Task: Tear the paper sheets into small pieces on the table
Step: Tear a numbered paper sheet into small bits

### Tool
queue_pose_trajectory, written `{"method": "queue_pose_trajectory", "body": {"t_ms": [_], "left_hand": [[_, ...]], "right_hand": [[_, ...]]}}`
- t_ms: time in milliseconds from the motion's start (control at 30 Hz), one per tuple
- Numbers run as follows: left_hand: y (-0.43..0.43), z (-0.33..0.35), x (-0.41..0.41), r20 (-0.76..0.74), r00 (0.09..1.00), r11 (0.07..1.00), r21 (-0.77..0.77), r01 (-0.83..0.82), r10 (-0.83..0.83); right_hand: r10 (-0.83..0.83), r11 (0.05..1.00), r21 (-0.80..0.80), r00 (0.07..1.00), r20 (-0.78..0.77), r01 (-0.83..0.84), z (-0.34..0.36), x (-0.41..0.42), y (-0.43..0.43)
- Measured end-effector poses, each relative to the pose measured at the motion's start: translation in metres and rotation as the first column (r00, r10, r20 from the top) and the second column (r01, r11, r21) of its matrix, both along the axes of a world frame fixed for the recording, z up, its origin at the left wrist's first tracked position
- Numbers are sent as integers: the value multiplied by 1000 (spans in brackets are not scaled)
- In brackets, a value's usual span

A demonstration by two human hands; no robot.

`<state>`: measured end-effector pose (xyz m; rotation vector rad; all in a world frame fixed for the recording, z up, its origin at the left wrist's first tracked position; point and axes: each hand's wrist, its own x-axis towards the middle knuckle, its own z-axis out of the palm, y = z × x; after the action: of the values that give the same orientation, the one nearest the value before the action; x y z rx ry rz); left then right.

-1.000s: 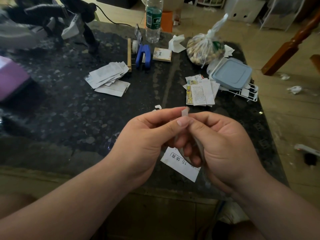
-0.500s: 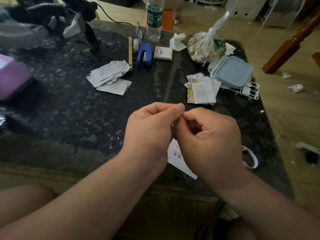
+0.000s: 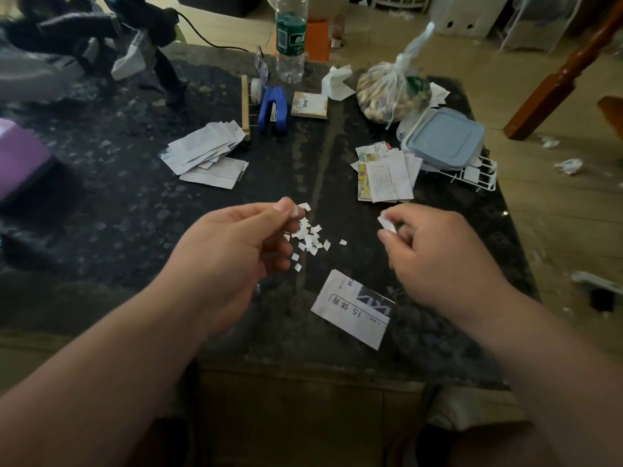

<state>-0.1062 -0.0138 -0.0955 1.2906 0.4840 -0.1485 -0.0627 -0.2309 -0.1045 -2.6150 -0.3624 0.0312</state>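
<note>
My left hand (image 3: 246, 244) hovers over the dark stone table (image 3: 111, 210), pinching a tiny white paper bit between thumb and forefinger. My right hand (image 3: 435, 254) is apart from it to the right and pinches a small white paper scrap (image 3: 386, 224). Between the hands lies a heap of several small torn pieces (image 3: 310, 237). A printed paper slip (image 3: 354, 308) lies flat near the front edge, just left of my right wrist. Two stacks of paper sheets rest farther back: a left stack (image 3: 205, 153) and a right stack (image 3: 387, 173).
At the back stand a plastic water bottle (image 3: 290, 38), a blue stapler (image 3: 273, 109), a small card pack (image 3: 309, 104), a tied bag of nuts (image 3: 392, 91), a lidded blue-grey container (image 3: 441, 138) on a white wire rack (image 3: 478, 176). A purple object (image 3: 17, 156) sits at left.
My hands were joined together over the slip; now they have pulled apart, each pinching a bit of paper, and the heap of small pieces shows between them.
</note>
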Motion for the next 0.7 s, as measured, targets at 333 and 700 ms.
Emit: {"method": "queue_pose_trajectory", "body": {"t_ms": [333,700], "left_hand": [[-12,1,-14,87,994,997,35,67,-70],[-30,3,-30,118,946,953,81,292,-300]], "right_hand": [[-40,959,-283,975,-218,-24,-29,4,1],[188,706,677,866,-464,209,29,-22,5]]}}
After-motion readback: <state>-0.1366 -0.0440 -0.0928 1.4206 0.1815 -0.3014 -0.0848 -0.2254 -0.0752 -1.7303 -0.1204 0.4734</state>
